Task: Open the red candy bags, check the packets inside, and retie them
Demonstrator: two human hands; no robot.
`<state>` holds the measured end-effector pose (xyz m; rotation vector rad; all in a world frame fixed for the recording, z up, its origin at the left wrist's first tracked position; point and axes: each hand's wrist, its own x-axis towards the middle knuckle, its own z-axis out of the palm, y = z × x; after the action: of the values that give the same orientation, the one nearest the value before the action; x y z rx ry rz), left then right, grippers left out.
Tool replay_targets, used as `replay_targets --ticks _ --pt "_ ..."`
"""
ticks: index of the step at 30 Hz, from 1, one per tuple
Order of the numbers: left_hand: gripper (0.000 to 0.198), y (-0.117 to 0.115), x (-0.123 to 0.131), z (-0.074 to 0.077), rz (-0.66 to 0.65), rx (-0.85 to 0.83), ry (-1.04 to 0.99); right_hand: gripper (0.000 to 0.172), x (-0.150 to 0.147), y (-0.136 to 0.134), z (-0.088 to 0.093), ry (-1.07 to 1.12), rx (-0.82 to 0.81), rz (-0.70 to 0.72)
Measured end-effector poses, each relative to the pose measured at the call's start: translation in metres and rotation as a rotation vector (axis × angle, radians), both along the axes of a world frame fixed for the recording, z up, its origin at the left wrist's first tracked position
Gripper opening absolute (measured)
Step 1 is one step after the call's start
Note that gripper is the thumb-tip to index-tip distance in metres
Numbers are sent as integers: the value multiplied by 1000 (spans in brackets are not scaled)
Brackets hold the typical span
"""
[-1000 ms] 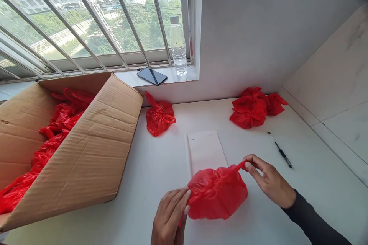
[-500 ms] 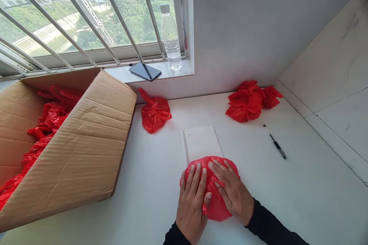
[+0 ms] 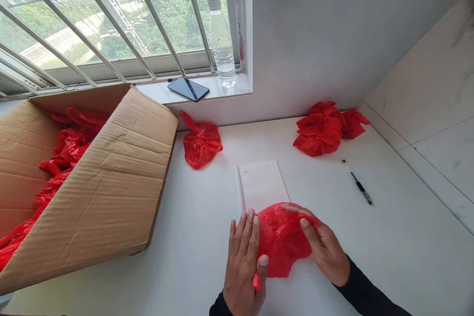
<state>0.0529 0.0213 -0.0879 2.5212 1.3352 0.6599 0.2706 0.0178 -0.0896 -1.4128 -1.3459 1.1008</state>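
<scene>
A crumpled red plastic bag [image 3: 282, 242] lies on the white table [image 3: 388, 256] in front of me. My left hand [image 3: 245, 261] rests on its left edge, fingers stretched flat and the thumb pressing the plastic. My right hand [image 3: 321, 244] grips the bag's right side, fingers curled round the plastic. The bag partly covers the lower end of a white notepad [image 3: 262, 183].
An open cardboard box [image 3: 107, 192] full of red bags stands at the left. One tied red bag [image 3: 201, 142] lies by the box, two more [image 3: 326, 129] at the back right. A black pen [image 3: 358, 187] lies to the right. On the windowsill are a phone [image 3: 188, 89] and a water bottle [image 3: 222, 44].
A second ago my hands held the bag stretched by its ends. Then both pressed flat on it. Now my right hand has shifted to its right side and curled round the plastic.
</scene>
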Motion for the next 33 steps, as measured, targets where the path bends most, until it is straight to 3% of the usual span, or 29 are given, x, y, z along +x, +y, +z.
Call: replay_targets --ticks 2,4,7,11,16,18,21,24,28,30,33 --pt "55 0 -4 7 22 33 -125 37 8 3 14 225 -101 -117" --pt "56 0 -11 7 63 74 -174 38 18 7 17 316 -122 -209" --pt "62 -1 -27 0 136 103 -81 40 34 12 8 250 -145 -314" --pt "59 -2 -40 4 160 59 59 41 45 13 4 149 -204 -243" --pt "63 10 -9 22 -202 46 135 37 37 15 21 142 -131 -214" --pt "57 19 10 25 -227 -21 124 41 36 17 23 112 -128 -238" --pt "35 35 28 33 -141 -116 26 59 43 20 14 113 -73 -354" --pt "26 65 31 55 -34 -149 -89 63 54 20 -6 116 -62 -484" --pt "20 135 20 85 225 -118 -235 69 61 16 -47 26 -140 -533" --pt "19 178 11 88 354 -82 -273 72 61 13 -70 -2 -162 -522" --pt "23 234 -2 75 508 -45 -267 69 57 13 -98 -60 -150 -514"
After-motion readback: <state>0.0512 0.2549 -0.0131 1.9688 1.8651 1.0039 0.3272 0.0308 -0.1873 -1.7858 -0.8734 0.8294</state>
